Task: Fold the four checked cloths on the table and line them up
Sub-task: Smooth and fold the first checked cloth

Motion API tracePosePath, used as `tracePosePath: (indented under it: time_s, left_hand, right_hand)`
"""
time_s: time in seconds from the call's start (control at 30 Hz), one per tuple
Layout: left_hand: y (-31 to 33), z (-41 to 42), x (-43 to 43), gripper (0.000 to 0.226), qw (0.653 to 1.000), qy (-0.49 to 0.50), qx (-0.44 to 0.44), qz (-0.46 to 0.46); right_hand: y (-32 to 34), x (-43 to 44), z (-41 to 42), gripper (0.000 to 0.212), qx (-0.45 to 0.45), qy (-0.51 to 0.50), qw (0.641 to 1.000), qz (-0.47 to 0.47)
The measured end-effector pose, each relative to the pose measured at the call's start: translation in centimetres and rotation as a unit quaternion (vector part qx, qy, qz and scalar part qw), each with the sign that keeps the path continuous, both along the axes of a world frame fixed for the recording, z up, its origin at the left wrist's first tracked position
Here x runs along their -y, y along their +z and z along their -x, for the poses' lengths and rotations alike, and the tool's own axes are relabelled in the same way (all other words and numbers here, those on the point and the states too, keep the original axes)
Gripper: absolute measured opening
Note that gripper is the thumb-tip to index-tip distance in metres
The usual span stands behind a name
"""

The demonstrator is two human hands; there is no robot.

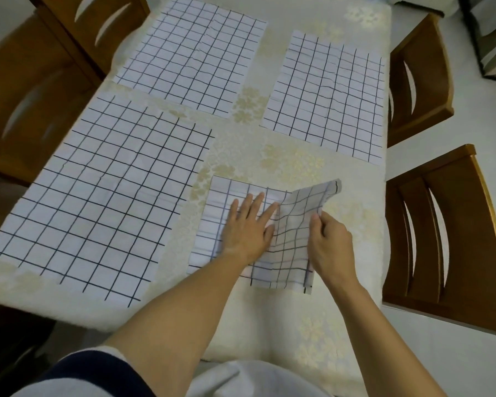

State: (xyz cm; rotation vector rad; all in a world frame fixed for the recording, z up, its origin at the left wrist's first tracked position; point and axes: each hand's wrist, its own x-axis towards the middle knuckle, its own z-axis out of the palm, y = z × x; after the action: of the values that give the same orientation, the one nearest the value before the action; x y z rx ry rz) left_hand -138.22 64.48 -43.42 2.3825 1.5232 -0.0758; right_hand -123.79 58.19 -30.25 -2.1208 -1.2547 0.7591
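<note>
Left hand (245, 230), right hand (331, 245) on half-folded cloth (291, 247)

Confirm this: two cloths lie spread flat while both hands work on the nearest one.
Three, not two: the head view shows the near-left cloth, far-left cloth and far-right cloth spread flat; left hand and right hand work on the nearest cloth.
</note>
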Motion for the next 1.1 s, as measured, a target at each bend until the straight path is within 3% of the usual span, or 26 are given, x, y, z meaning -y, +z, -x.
tracePosePath:
  time_s: [0.3,0.47,0.77,0.83,0.9,1.0,1.1]
  left_hand:
    - [0.4,-2.1,-3.8,0.052,0.996,-0.030,0.079,0.022]
    - [-0.3,-1.5,-3.2,0.058,0.999,-0.035,0.033,0.016]
    - [0.1,-2.0,-3.3,0.059,0.999,-0.029,0.001,0.029]
    - [0.6,-1.9,-3.5,0.060,0.999,-0.035,0.027,0.032]
    - [1.5,-1.2,-3.7,0.059,0.991,-0.007,0.123,0.041]
    - [4.3,0.4,-3.8,0.047,0.928,0.152,0.316,0.130]
    - [7.6,1.9,-3.8,0.051,0.784,0.239,0.467,0.334]
  right_hand:
    - [-0.8,2.0,-0.5,0.038,0.038,-0.007,0.999,0.037]
    - [-0.8,1.9,-1.6,0.033,0.040,-0.001,0.998,0.054]
    - [-0.8,0.8,0.4,0.025,0.013,0.065,0.998,-0.005]
    - [-1.1,0.4,1.1,0.025,0.020,0.078,0.997,-0.017]
    - [-1.2,-0.1,2.0,0.030,0.020,0.090,0.996,-0.016]
    - [-1.3,-1.0,3.8,0.047,0.012,0.109,0.994,0.009]
    - [-1.3,-2.0,6.0,0.055,0.032,0.142,0.989,0.040]
